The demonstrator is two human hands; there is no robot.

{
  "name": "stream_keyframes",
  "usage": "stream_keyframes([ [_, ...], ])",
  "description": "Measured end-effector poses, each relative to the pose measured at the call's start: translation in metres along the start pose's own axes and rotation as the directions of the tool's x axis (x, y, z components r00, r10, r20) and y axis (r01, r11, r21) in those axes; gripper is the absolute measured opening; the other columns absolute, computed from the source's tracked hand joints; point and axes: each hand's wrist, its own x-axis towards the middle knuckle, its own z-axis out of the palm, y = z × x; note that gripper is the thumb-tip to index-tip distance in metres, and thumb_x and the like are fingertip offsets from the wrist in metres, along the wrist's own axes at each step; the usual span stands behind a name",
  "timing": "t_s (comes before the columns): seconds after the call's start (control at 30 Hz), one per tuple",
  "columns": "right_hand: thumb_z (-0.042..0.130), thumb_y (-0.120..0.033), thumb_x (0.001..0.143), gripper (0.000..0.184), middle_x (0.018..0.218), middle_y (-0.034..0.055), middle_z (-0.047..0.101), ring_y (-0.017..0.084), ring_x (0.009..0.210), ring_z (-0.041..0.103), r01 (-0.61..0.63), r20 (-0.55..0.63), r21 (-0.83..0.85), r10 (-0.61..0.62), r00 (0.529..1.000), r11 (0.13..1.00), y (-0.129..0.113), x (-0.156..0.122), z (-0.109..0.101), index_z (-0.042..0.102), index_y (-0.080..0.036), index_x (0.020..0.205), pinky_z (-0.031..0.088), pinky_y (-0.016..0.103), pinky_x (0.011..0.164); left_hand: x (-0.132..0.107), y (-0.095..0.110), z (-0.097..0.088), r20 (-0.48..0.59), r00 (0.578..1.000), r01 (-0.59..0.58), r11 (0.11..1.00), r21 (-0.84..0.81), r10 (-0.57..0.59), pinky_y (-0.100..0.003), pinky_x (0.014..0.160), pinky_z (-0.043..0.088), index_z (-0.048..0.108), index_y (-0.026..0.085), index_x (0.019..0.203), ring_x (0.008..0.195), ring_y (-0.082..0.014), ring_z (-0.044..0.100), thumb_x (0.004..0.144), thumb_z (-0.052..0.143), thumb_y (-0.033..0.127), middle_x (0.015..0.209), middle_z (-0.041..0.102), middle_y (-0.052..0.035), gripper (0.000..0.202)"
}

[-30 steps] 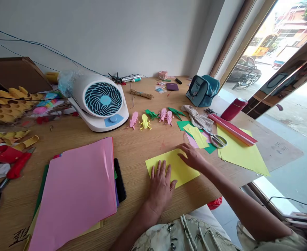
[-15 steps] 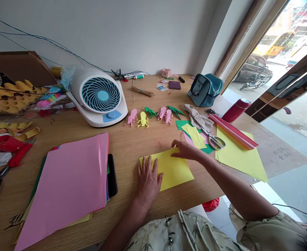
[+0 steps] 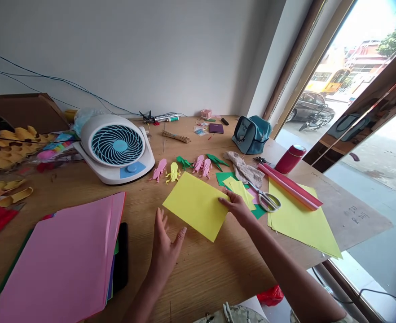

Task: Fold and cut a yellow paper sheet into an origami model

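Observation:
A rectangular sheet of yellow paper (image 3: pixel 197 205) is held up at a slant over the table, its right edge pinched between the thumb and fingers of my right hand (image 3: pixel 237 207). My left hand (image 3: pixel 166 242) is open below the sheet's left corner, thumb and fingers apart, and holds nothing. Behind the sheet stands a row of folded paper frogs, among them a yellow one (image 3: pixel 173 172), a pink one (image 3: pixel 159 170) and a green one (image 3: pixel 183 162). White-handled scissors (image 3: pixel 268 202) rest to the right of my right hand, near yellow and green paper offcuts (image 3: pixel 240 190).
At the left lies a stack of coloured paper (image 3: pixel 56 260) beside a black phone (image 3: pixel 120 255). A white fan (image 3: pixel 117 148) stands behind it. To the right are larger yellow sheets (image 3: pixel 299 224), a pink roll (image 3: pixel 292 187), a red flask (image 3: pixel 290 159) and a blue bag (image 3: pixel 252 134).
The yellow sheet has been lifted off the table and turned, held by my right hand. My left hand has come off the sheet and moved left. The view has tilted up.

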Motion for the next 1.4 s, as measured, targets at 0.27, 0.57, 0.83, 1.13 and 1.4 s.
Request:
stream_keyframes([
  [0.27,0.069,-0.067,0.072,0.048,0.078,0.0032,0.067,0.019,0.069,0.060,-0.004,-0.063,0.195,0.017,0.998,0.981,0.018,-0.008,0.030,0.059,-0.022,0.085,0.048,0.032,0.063,0.023,0.026,0.032,0.302,0.842,0.515,0.501,-0.695,-0.446,-0.038,0.092,0.056,0.060,0.017,0.124,0.117,-0.0299,0.064,0.069,0.084,0.040,0.130,0.065,-0.0149,0.065],
  [0.57,0.063,-0.062,0.082,0.041,0.078,0.0012,0.063,0.017,0.073,0.056,-0.028,0.019,0.212,0.024,1.000,0.977,0.026,-0.016,0.022,0.061,-0.021,0.082,0.045,0.029,0.069,0.027,0.007,0.030,0.217,0.882,0.441,0.570,-0.694,-0.419,-0.036,0.092,0.054,0.067,0.012,0.115,0.110,-0.0286,0.067,0.065,0.087,0.039,0.119,0.071,-0.0146,0.060],
  [0.83,0.062,-0.067,0.079,0.048,0.064,-0.0009,0.056,0.013,0.056,0.049,-0.028,0.034,0.108,0.024,0.999,0.994,0.031,-0.017,0.026,0.056,-0.020,0.076,0.039,0.026,0.052,0.023,0.008,0.019,0.245,0.892,0.449,0.680,-0.580,-0.380,-0.034,0.084,0.055,0.069,0.014,0.109,0.098,-0.0269,0.071,0.072,0.080,0.045,0.110,0.074,-0.0120,0.050],
  [1.13,0.046,-0.054,0.091,0.040,0.090,0.0081,0.069,0.020,0.077,0.064,0.060,-0.213,-0.348,-0.141,0.967,0.935,0.026,-0.024,-0.030,0.063,-0.020,0.105,0.052,0.035,0.073,0.023,0.013,0.016,0.231,0.877,0.473,0.668,-0.574,-0.422,-0.033,0.080,0.056,0.069,0.014,0.107,0.095,-0.0273,0.071,0.066,0.084,0.045,0.107,0.074,-0.0115,0.054],
  [1.4,0.047,-0.043,0.089,0.036,0.104,0.0200,0.061,0.037,0.099,0.057,-0.246,-0.419,-0.803,-0.221,0.881,0.542,0.043,-0.044,-0.135,0.068,-0.017,0.104,0.044,0.053,0.086,0.023,0.008,0.018,0.207,0.885,0.451,0.658,-0.603,-0.416,-0.031,0.075,0.055,0.070,0.013,0.104,0.087,-0.0249,0.071,0.066,0.084,0.044,0.102,0.075,-0.0104,0.051],
])
